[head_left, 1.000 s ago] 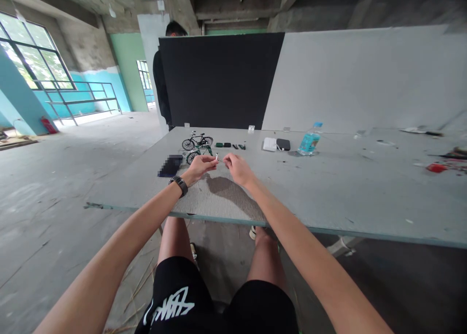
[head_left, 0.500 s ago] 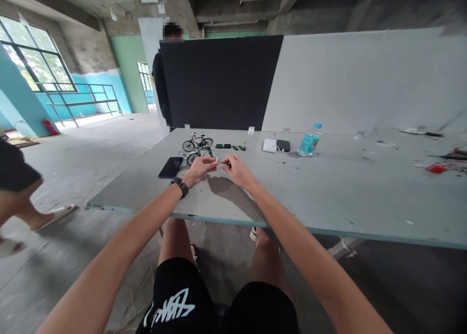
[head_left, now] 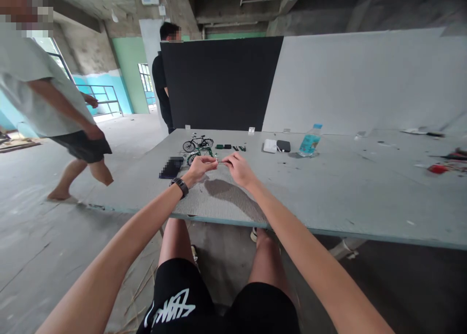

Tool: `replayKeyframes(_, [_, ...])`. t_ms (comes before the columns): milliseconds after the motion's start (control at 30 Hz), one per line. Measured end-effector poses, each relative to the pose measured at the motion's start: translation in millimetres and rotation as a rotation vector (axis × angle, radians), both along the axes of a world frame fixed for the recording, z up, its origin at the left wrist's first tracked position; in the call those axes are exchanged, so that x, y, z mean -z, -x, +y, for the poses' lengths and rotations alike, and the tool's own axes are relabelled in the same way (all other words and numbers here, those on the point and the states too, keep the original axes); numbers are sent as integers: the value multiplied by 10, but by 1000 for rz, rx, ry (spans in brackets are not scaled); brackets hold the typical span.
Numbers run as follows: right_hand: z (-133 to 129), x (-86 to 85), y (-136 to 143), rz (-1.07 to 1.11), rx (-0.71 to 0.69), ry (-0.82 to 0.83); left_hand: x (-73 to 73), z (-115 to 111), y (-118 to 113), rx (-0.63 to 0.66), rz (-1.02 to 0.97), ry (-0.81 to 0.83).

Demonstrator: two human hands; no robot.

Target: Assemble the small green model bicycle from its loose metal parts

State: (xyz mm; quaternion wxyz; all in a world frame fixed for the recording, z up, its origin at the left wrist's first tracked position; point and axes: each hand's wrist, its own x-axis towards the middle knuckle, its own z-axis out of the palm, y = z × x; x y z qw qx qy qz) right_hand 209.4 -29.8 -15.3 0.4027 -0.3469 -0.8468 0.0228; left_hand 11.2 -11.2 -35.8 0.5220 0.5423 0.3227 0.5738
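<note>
My left hand point(head_left: 201, 167), with a dark watch at the wrist, is pinched closed above the table, on something too small to make out. Close to its right, my right hand point(head_left: 237, 168) is closed too, its fingertips on a thin item I cannot identify. Just behind my left hand stands a green model bicycle point(head_left: 200, 155), partly covered by the fingers. Farther back is a black model bicycle point(head_left: 198, 142). Small green and black pieces point(head_left: 224, 146) lie right of the bicycles.
On the grey table point(head_left: 328, 193) are a dark phone point(head_left: 171, 167), a white case point(head_left: 270, 146), a dark case point(head_left: 283, 145), a bottle of blue liquid point(head_left: 310, 141) and a red item point(head_left: 437, 169). One person point(head_left: 58, 90) walks at the left; another point(head_left: 160, 81) stands behind the black panel.
The walking person at the left has moved right and come further into view. The person behind the panel has turned slightly. My hands have barely moved.
</note>
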Motion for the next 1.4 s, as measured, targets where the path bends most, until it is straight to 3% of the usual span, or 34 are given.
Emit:
replayKeyframes(333, [15, 2, -37, -86, 71, 61, 67, 42, 27, -2, 80, -62])
replayKeyframes(533, [-104, -21, 7, -222, 85, -20, 57, 24, 38, 59, 82, -40])
replayKeyframes(700, [-147, -62, 6, -235, 105, 51, 26, -8, 38, 66, 129, -66])
replayKeyframes(967, [-120, -125, -87, 59, -65, 399, -145, -115, -54, 45, 208, -99])
replayKeyframes(1133, [-344, -255, -190, 256, -147, 833, -178, -239, -118, 1, 294, -249])
replayKeyframes(1267, [-746, -336, -264, 356, -287, 1107, -224, -602, -110, -17, 329, -391])
replayKeyframes(1400, [-1275, -413, -274, 414, -329, 1283, -351, -1199, -33, -51, 428, -722])
